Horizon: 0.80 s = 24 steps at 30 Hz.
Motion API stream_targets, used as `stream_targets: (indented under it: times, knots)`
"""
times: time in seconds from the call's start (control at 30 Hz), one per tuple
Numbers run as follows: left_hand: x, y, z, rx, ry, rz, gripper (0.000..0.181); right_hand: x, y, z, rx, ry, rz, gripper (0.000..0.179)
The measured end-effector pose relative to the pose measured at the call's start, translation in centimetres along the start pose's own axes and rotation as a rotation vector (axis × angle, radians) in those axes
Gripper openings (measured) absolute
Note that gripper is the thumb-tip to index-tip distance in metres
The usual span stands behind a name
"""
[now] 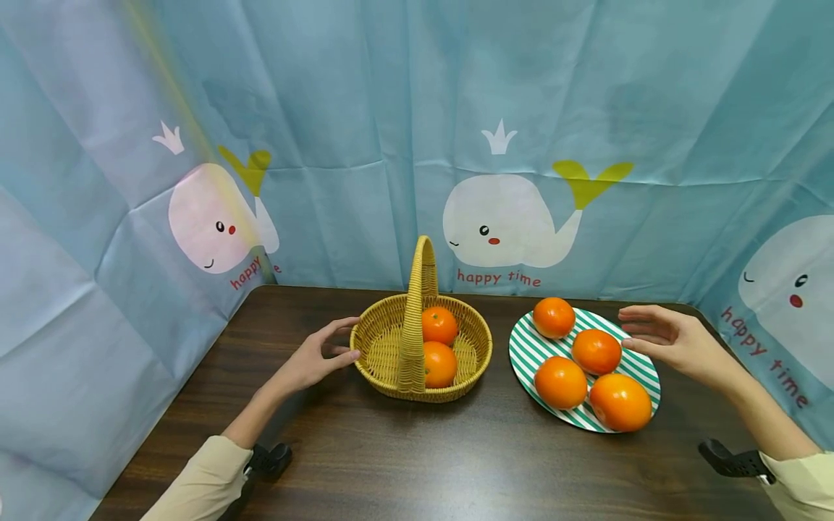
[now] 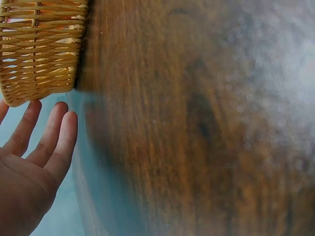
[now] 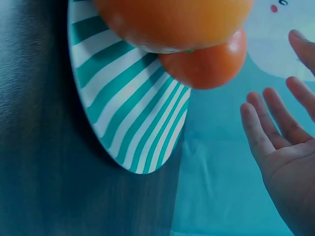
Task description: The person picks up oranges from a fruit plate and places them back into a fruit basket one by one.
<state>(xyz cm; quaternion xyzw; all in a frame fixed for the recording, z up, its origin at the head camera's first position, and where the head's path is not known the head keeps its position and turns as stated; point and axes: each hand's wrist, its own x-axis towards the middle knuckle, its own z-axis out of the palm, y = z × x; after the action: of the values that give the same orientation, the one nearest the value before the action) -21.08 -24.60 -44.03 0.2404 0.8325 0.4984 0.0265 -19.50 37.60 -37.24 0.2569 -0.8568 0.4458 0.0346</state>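
A yellow wicker basket (image 1: 378, 376) with a tall arched handle stands mid-table, two oranges (image 1: 440, 365) in its right half. My left hand (image 1: 317, 356) is at the basket's left rim, fingertips right at the weave; the left wrist view shows its fingers (image 2: 63, 142) loosely extended under the basket's edge. To the right lies a round plate (image 1: 521, 349) with green and white stripes, bearing several oranges (image 1: 560, 383). Over the plate's right edge hovers my right hand (image 1: 680, 343), fingers spread toward the oranges and holding nothing. In the right wrist view its palm (image 3: 295, 169) faces the plate.
The dark wooden table (image 1: 456, 463) reaches back to a light blue curtain (image 1: 365, 145) printed with whales, which also hangs along both sides. Black bands (image 1: 268, 460) circle both wrists beside the cream sleeves.
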Motion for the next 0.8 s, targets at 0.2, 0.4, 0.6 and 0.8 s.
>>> stream_targets:
  times: [0.2,0.4,0.6,0.8]
  knots:
    - [0.1,0.1,0.1,-0.006,-0.003,0.004,0.062,-1.7,0.2,0.3,-0.042,0.014,0.036,0.049]
    - [0.1,0.3,0.0,-0.021,-0.004,0.006,0.063,-3.7,-0.3,0.9,-0.058,0.023,0.063,0.051]
    - [0.1,0.1,-0.1,-0.023,-0.003,-0.001,0.063,-5.3,-0.7,1.8,-0.038,0.039,0.078,0.053]
    - [0.0,0.1,0.0,-0.018,-0.003,0.001,0.063,-6.4,-0.6,3.1,-0.104,0.065,0.09,0.065]
